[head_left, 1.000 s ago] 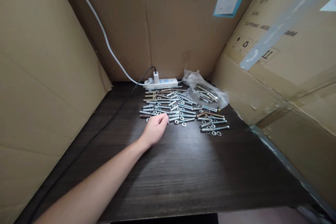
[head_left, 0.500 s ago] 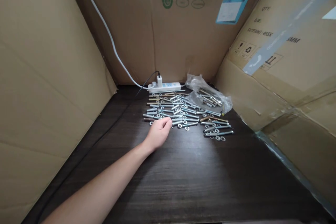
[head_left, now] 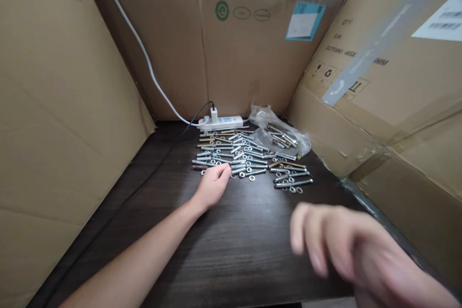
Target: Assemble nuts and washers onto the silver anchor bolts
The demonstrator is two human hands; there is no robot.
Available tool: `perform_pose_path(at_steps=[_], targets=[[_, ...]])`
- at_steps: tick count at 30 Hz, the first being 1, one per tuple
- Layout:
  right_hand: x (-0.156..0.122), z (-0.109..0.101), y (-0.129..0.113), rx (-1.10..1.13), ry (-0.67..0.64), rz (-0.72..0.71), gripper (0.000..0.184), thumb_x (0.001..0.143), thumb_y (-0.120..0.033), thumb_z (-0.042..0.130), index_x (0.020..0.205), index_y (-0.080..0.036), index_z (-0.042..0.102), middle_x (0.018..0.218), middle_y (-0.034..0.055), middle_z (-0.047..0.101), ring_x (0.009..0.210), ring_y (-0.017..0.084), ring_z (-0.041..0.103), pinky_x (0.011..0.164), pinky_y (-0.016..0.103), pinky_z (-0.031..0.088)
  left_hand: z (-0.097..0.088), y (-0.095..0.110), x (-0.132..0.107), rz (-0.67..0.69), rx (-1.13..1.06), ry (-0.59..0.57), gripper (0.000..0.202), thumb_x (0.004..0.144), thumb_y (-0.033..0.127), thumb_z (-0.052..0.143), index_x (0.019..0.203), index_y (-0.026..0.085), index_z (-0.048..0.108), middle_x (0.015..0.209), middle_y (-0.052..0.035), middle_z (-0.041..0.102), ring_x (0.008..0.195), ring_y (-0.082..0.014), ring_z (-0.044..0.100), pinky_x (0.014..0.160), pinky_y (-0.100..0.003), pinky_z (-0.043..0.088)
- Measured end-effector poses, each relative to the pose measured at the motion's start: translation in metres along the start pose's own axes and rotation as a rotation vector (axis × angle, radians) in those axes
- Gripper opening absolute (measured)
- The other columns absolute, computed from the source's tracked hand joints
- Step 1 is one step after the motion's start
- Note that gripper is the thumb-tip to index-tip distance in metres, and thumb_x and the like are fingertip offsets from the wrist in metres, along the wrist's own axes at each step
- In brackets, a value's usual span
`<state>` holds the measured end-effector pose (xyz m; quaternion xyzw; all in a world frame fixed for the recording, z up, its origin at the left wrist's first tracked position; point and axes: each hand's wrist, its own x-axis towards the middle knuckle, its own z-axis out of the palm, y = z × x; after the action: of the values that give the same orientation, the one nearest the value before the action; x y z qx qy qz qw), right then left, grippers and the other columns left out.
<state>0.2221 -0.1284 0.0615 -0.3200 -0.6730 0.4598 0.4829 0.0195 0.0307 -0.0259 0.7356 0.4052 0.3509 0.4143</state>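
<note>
At the near edge of a spread of metal expansion bolts (head_left: 255, 172), my left hand (head_left: 213, 184) is closed, its fingers curled together. Whatever lies between those fingers, if anything, is hidden. Loose washers (head_left: 251, 178) and nuts lie among the bolts, just right of that hand. My right hand (head_left: 335, 236) hangs in the right foreground, blurred, with bent fingers apart and nothing visible in them. It is nearest to a small group of bolts (head_left: 293, 184) with washers beside them, but does not touch them.
A clear plastic bag (head_left: 301, 142) holding more bolts lies at the back right. Behind the rows stands a white power strip (head_left: 231, 121) with a plugged-in charger. A black cable (head_left: 144, 180) crosses the dark tabletop (head_left: 224, 255) on the left. Cardboard walls (head_left: 245, 67) enclose three sides.
My right hand has come into view from the lower right. My left hand stays closed at the same spot by the bolts, while the whole view has shifted slightly.
</note>
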Motion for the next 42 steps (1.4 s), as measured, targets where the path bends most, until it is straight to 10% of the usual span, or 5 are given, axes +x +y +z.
perform_pose_path(at_steps=[4, 10, 19, 30, 42], targets=[[0.009, -0.076, 0.047, -0.988, 0.354, 0.302, 0.017, 0.081, -0.033, 0.051, 0.090, -0.022, 0.060, 0.092, 0.0067, 0.065, 0.087, 0.026, 0.059, 0.078, 0.040, 0.045, 0.000, 0.000, 0.000, 0.003, 0.008, -0.004, 0.031, 0.086, 0.033, 0.035, 0.060, 0.019, 0.025, 0.059, 0.0044, 0.025, 0.057, -0.0097, 0.026, 0.054, -0.023, 0.022], [-0.012, -0.138, 0.102, -1.335, 0.092, 0.395, 0.024, 0.081, -0.025, 0.047, 0.098, -0.021, 0.063, 0.098, 0.0068, 0.064, 0.091, 0.023, 0.060, 0.083, 0.036, 0.045, 0.001, 0.000, -0.001, 0.010, 0.035, -0.017, 0.032, 0.087, 0.033, 0.035, 0.060, 0.019, 0.025, 0.059, 0.0043, 0.025, 0.057, -0.0099, 0.026, 0.053, -0.023, 0.022], [-0.005, -0.124, 0.107, -1.254, 0.011, 0.368, 0.020, 0.085, -0.029, 0.046, 0.093, -0.022, 0.063, 0.089, 0.0056, 0.063, 0.073, 0.018, 0.060, 0.069, 0.031, 0.047, 0.002, -0.002, -0.002, 0.040, 0.120, -0.090, 0.033, 0.088, 0.032, 0.035, 0.059, 0.018, 0.026, 0.057, 0.0047, 0.028, 0.056, -0.0100, 0.029, 0.054, -0.023, 0.023], [0.012, -0.078, 0.095, -1.202, -0.015, 0.231, 0.020, 0.089, -0.028, 0.045, 0.096, -0.023, 0.063, 0.095, 0.0061, 0.064, 0.083, 0.020, 0.062, 0.076, 0.033, 0.048, 0.008, 0.015, -0.019, 0.287, 0.587, -0.392, 0.006, 0.081, 0.027, 0.055, 0.083, 0.022, 0.057, 0.080, -0.0002, 0.063, 0.074, -0.0176, 0.057, 0.062, -0.026, 0.034], [0.056, -0.054, 0.095, -0.976, 0.018, 0.266, 0.017, 0.084, -0.027, 0.050, 0.093, -0.018, 0.063, 0.085, 0.0057, 0.064, 0.067, 0.016, 0.056, 0.061, 0.028, 0.042, 0.005, -0.001, -0.006, 0.098, 0.106, -0.016, 0.015, 0.089, 0.031, 0.044, 0.082, 0.018, 0.048, 0.070, 0.0031, 0.048, 0.063, -0.0110, 0.044, 0.058, -0.021, 0.034]])
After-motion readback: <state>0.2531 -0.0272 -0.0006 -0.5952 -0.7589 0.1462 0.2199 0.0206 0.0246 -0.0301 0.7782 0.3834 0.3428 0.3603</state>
